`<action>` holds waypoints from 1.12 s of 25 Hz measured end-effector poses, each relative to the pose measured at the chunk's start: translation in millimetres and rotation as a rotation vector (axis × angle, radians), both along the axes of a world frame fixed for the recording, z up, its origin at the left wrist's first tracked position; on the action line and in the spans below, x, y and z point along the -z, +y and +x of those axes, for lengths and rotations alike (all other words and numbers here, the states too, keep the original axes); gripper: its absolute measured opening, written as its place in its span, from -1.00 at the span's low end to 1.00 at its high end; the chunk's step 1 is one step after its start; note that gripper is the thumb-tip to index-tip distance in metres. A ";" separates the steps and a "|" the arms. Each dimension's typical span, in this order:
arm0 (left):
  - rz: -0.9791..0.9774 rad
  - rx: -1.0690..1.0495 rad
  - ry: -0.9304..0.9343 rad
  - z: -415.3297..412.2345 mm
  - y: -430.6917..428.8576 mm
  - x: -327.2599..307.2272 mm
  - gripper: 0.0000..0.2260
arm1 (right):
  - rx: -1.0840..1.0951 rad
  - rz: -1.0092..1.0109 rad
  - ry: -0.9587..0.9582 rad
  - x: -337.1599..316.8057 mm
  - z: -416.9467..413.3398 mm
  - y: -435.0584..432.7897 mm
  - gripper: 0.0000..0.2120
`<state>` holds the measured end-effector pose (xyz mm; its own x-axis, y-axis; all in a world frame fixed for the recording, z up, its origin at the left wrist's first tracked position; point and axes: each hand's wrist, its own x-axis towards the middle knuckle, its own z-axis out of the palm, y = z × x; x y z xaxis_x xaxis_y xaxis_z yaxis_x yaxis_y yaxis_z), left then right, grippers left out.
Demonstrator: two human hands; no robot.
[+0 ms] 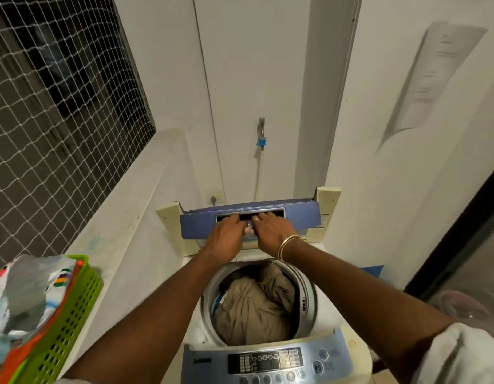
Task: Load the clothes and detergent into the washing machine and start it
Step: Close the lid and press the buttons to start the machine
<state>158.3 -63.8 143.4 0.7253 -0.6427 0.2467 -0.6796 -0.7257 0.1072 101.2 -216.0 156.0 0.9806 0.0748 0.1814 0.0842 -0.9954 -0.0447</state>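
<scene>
A top-loading washing machine [348,342] stands below me with its blue lid [198,223] folded up at the back. Beige clothes [254,303] fill the round steel drum [309,292]. My left hand [226,236] and my right hand [270,231] both rest on the raised lid, fingers curled into its grey handle slot [279,210]. The right wrist wears gold bangles [288,243]. The control panel [268,361] with its buttons sits at the near edge. No detergent container is visible.
A green plastic basket [73,314] with a printed plastic bag [24,297] sits on the white ledge [115,231] at the left. A tap with a hose [261,139] is on the wall behind. A netted window [51,106] is at the left, a glass door [462,245] at the right.
</scene>
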 end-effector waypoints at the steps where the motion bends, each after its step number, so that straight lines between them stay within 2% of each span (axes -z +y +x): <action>1: 0.023 0.002 0.009 -8.7 2.4 -1.5 -0.76 | -0.019 0.011 0.001 -3.1 -9.5 0.2 -0.70; 5: 0.071 -0.034 0.089 -48.3 9.7 -9.4 -0.79 | -0.011 0.139 0.056 -9.5 -49.0 8.0 -0.80; 8: 0.068 -0.013 0.191 -70.0 18.8 -5.2 -0.83 | -0.009 0.184 0.153 -9.5 -71.5 13.3 -0.74; 12: 0.120 0.000 0.306 -93.0 30.0 7.4 -0.79 | -0.031 0.178 0.277 2.5 -93.0 19.8 -0.67; 18: 0.145 0.011 0.356 -120.9 37.9 49.3 -0.88 | 0.014 0.234 0.417 52.5 -111.1 28.3 -0.69; 24: 0.203 0.060 0.370 -135.1 41.8 110.3 -0.84 | 0.004 0.256 0.479 113.3 -127.5 29.9 -0.64; 28: 0.233 0.050 0.408 -143.0 43.7 134.9 -0.84 | 0.008 0.240 0.517 135.4 -133.7 29.9 -0.79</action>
<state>15.3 -20.1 8.5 0.6997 -0.6838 -0.2069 -0.6506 -0.7295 0.2108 -32.5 -186.1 20.6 0.9466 0.0825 -0.3117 -0.0167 -0.9528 -0.3031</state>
